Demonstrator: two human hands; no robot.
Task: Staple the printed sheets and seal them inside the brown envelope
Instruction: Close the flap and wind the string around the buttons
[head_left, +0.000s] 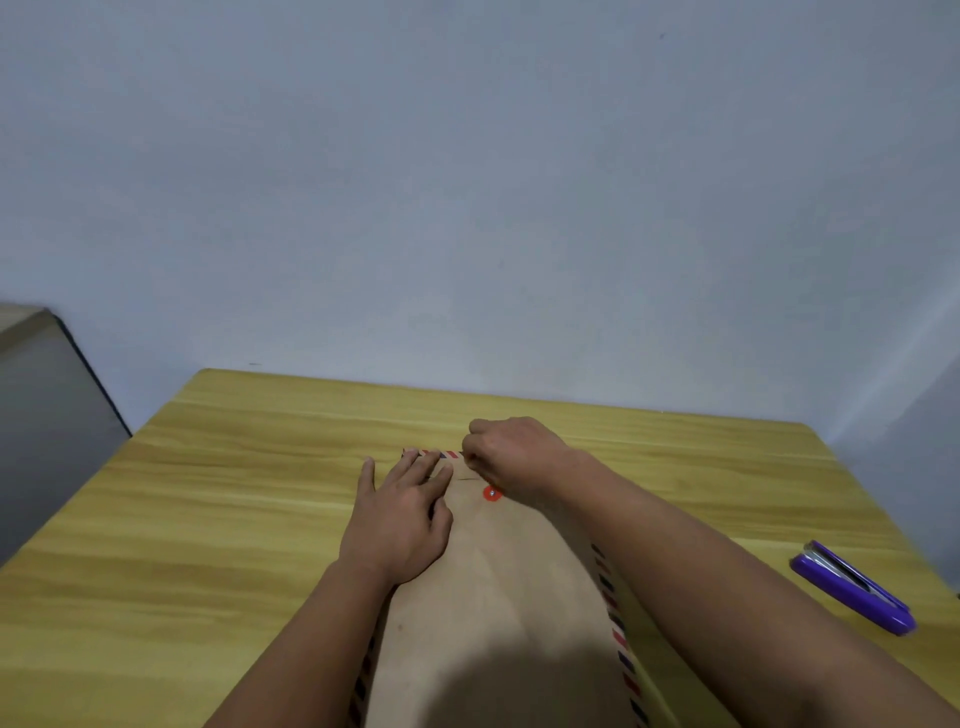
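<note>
A brown envelope (498, 597) with a red-and-blue striped border lies lengthwise on the wooden table (208, 509), its flap end far from me. My left hand (402, 514) rests flat on its upper left part, fingers spread. My right hand (511, 457) hovers over the flap end with fingers pinched on a thin string near the red closure button (492, 493). The printed sheets are not visible. A purple stapler (852, 587) lies at the right, apart from both hands.
A pale wall stands behind the table's far edge. A grey cabinet side (47, 415) is at the left. A dark shadow covers the envelope's near end.
</note>
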